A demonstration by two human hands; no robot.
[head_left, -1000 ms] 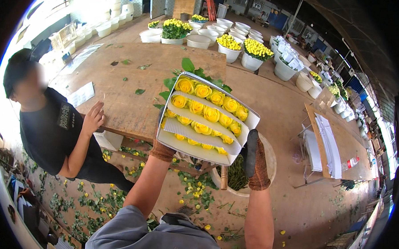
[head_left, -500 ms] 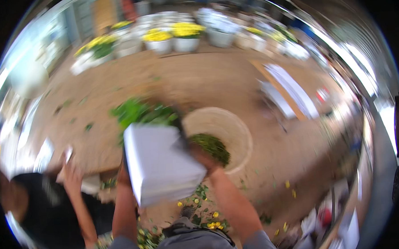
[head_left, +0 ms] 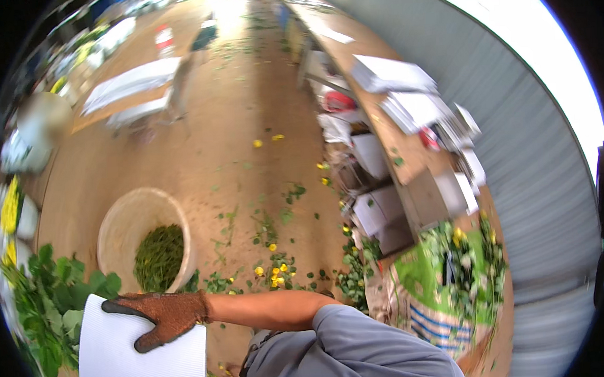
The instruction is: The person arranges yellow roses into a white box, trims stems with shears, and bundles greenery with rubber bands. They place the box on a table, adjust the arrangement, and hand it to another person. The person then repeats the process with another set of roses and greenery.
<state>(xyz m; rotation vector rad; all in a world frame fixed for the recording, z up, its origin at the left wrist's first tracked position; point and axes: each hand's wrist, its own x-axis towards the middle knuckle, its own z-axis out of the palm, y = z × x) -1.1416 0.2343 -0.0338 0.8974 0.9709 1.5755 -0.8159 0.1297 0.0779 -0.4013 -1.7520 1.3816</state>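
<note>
The person's right hand [head_left: 165, 316], in a brown-and-black work glove, rests on a white corrugated cardboard wrap [head_left: 141, 371] at the lower left of the view. The thumb and the foremost finger are spread apart against its ribbed face; the other fingers are partly hidden near the upper edge, so it cannot be told how firmly they grip. The left hand is out of view — the state of its fingers cannot be told. Green leaves [head_left: 51, 300] stick out from the wrap's left side.

Beyond the wrap stands a round, cream-coloured tub [head_left: 118, 230] with a heap of cut green stems [head_left: 160, 259] inside. Yellow flower heads [head_left: 277, 279] and loose greenery lie scattered on the brown floor [head_left: 240, 171] between the tub and a long wooden bench [head_left: 380, 118]. Stacked white sheets [head_left: 395, 73] lie on that bench, which runs beside a grey corrugated wall [head_left: 510, 159]; cardboard boxes [head_left: 377, 212] sit under it. Near the bench's closer end, a green and pale sack [head_left: 414, 278] with blue stripes lies partly under leafy cuttings.

Farther off at upper left, a table [head_left: 137, 41] bears long white sheets [head_left: 132, 83] and a red-labelled bottle [head_left: 164, 39] — both somewhat blurred. Yellow flowers [head_left: 10, 208] show at the left rim.
</note>
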